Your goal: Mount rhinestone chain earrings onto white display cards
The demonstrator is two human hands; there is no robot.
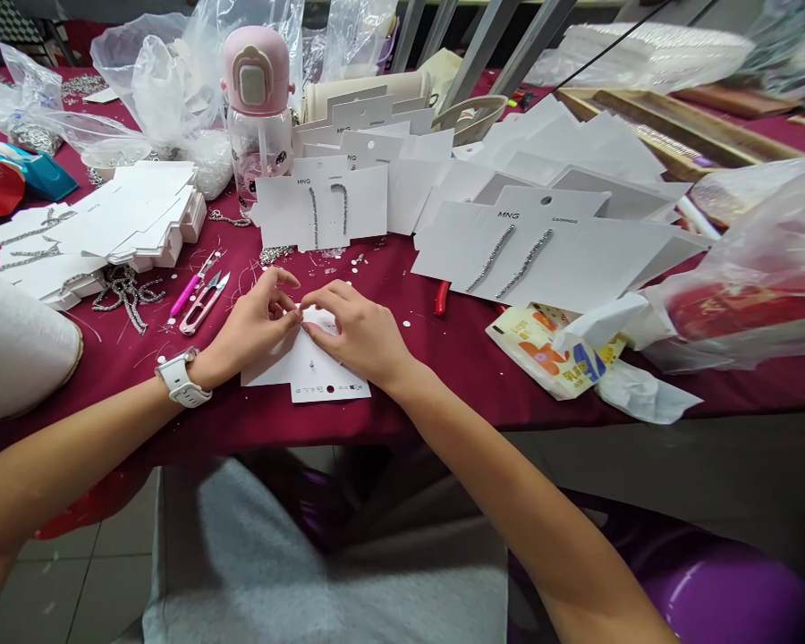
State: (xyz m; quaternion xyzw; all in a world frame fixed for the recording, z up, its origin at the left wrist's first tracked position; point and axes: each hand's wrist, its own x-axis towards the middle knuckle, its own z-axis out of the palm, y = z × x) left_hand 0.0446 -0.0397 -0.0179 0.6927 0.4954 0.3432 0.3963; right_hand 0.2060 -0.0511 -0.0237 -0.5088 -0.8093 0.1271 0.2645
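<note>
A white earring card (328, 392) lies on the table's front part, its printed edge and punched hole toward me. A small metal post (312, 364) sticks up from it. My left hand (258, 313), with a white watch (183, 377) on the wrist, is over the card's left side, thumb and fingertips pinched together. From the other side my right hand (362, 335) pinches at the same spot, its fingertips meeting the left ones. Whatever is between the fingertips is too small to name. Left of my hands lie pink thread snips (205, 304) and a pink pen-like tool (193, 288).
Finished earring cards (510, 255) lean in overlapping rows at the back right. A pink-lidded bottle (258, 107) stands behind. Stacked cards (134, 210) and rhinestone chains (127, 293) lie left, near a large white roll (23, 344). A tissue packet (554, 353) sits right.
</note>
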